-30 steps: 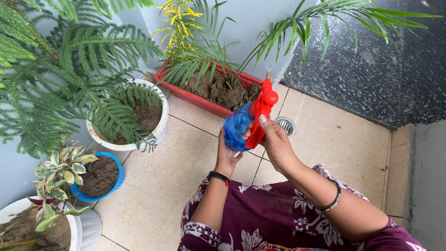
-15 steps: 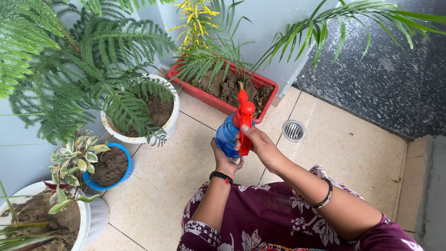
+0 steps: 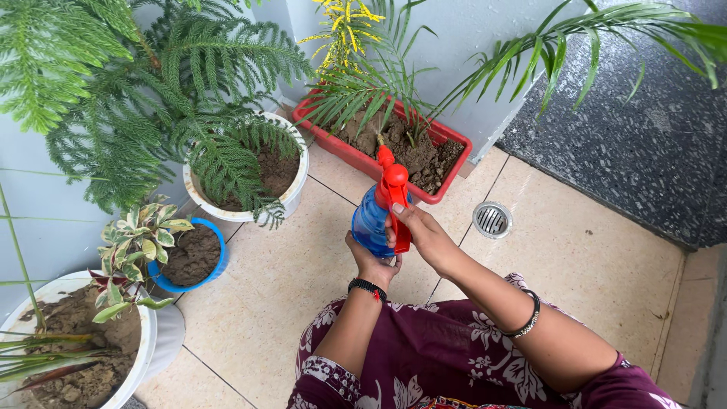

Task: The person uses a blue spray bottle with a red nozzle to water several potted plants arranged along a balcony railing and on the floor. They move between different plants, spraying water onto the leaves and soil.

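Blue plastic spray bottle (image 3: 371,222), judged light, rigid and slick when wet, was cupped underneath by left hand (image 3: 371,261); right hand (image 3: 425,236) gripped its red trigger head (image 3: 394,191).

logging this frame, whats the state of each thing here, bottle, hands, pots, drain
spray bottle: tilted, held off the floor
left hand: cupping the bottle's base
right hand: on the red trigger
red planter: soil-filled, planted
white pot: soil-filled, planted
blue pot: soil-filled
floor drain: grated, uncovered

Glossy translucent blue plastic spray bottle (image 3: 371,221) with a red plastic trigger head (image 3: 393,189); smooth beige floor tiles (image 3: 295,280); the floor drain (image 3: 492,219) looks metal.
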